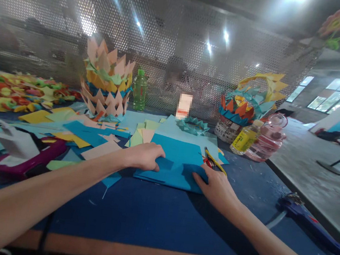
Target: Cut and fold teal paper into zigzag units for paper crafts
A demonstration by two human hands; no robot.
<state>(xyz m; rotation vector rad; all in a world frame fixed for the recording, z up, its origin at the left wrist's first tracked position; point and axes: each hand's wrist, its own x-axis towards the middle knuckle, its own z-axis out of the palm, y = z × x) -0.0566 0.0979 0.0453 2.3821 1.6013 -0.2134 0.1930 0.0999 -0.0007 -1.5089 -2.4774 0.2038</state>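
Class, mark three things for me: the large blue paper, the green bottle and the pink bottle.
Large blue paper (181,149): head view, on its flat upper face.
Green bottle (139,91): head view, mid-body.
Pink bottle (266,142): head view, on its side.

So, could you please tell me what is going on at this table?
A person is handling blue paper. The left hand holds a small blue piece in its fingers, and the right hand holds another blue piece, both above larger blue sheets. Scissors lie beside the right hand, and a glue gun rests farther right.
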